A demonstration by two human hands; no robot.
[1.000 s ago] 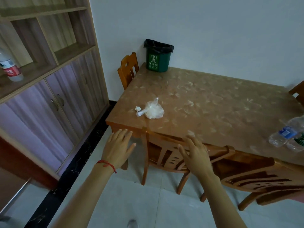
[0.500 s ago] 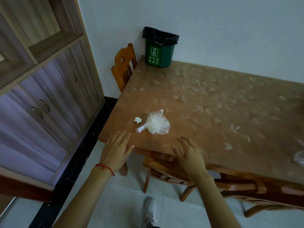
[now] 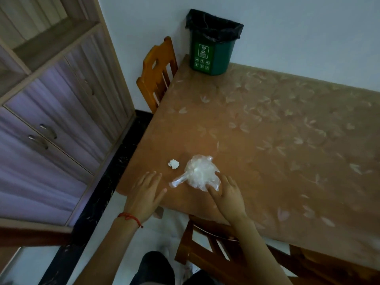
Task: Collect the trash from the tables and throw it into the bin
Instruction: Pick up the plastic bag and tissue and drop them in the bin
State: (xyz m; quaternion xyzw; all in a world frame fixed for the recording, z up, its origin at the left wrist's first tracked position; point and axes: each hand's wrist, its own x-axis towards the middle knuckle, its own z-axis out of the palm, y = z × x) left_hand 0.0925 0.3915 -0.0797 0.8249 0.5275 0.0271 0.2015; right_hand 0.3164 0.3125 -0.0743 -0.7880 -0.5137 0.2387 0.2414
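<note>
A crumpled clear plastic bag [image 3: 200,172] lies near the front left corner of the brown patterned table [image 3: 277,130]. Just left of it sits a small white paper wad [image 3: 173,163]. My right hand [image 3: 227,195] reaches over the table edge, its spread fingertips touching the bag's near right side. My left hand [image 3: 145,195] hovers flat and open over the table corner, a little short of the wad, holding nothing. A green bin [image 3: 212,52] with a black liner stands at the table's far left corner against the wall.
A wooden chair [image 3: 157,74] stands at the table's left end near the bin. Another chair [image 3: 222,249] is tucked under the near edge below my right arm. A cabinet with purple-grey doors [image 3: 53,128] fills the left side.
I have stepped closer to the table. Both hands moved forward over its front edge; the right hand now touches the bag, and the left is near the wad.
</note>
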